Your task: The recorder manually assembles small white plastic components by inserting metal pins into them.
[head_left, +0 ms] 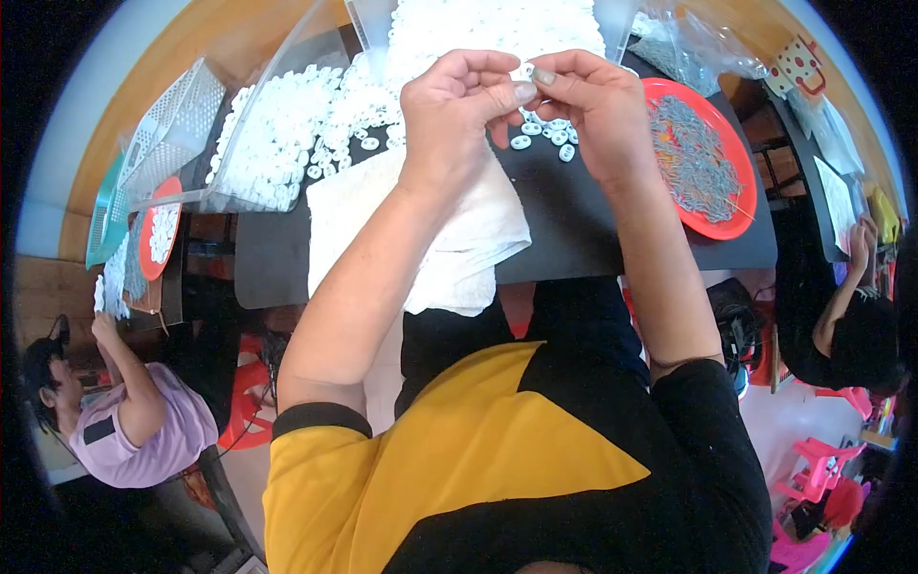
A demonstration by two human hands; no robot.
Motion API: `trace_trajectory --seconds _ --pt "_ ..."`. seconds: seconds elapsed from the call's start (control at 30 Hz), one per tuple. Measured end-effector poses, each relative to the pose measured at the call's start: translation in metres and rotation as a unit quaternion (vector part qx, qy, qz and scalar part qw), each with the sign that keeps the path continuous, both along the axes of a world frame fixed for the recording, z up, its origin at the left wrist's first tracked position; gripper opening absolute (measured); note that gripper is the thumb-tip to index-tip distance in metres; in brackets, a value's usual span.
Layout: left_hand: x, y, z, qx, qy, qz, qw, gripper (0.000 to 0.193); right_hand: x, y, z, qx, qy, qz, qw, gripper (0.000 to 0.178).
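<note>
- Left hand (457,107) and right hand (595,105) meet above the black mat (593,220), fingertips pinching one small white plastic piece (525,70).
- It looks oval and glossy, like the loose white pieces (545,132) scattered just below.

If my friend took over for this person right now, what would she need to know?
Left hand and right hand: raised together over the black mat, both pinching one small white piece at the fingertips.
Loose white rings lie on the mat just beneath.
Big heap of white rings in the clear bin on the left.
Grey metal bits fill the red plate on the right.
White cloth under the left wrist.
Done: one piece in hand. Left: the heap.
</note>
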State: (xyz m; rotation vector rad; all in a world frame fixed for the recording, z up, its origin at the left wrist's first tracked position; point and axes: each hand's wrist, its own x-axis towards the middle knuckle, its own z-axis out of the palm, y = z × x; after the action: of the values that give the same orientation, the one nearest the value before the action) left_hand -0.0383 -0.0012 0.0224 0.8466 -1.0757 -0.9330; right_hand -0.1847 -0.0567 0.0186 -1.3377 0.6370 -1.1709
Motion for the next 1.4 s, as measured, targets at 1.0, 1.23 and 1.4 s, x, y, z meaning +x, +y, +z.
trace_trajectory --seconds 1.0,1.23,1.4 --pt "0.007 0.001 0.004 0.003 0.024 -0.035 0.999 0.009 -0.012 0.002 0.012 -0.068 0.096 0.080 0.990 0.018" --pt "0.005 0.004 0.004 0.004 -0.048 0.024 0.999 0.006 -0.009 0.003 0.009 -0.065 0.092 0.072 0.991 0.018" --pt "0.006 0.004 0.005 -0.011 -0.078 0.030 0.996 0.005 -0.010 0.001 0.007 -0.062 0.093 0.087 0.990 0.018"
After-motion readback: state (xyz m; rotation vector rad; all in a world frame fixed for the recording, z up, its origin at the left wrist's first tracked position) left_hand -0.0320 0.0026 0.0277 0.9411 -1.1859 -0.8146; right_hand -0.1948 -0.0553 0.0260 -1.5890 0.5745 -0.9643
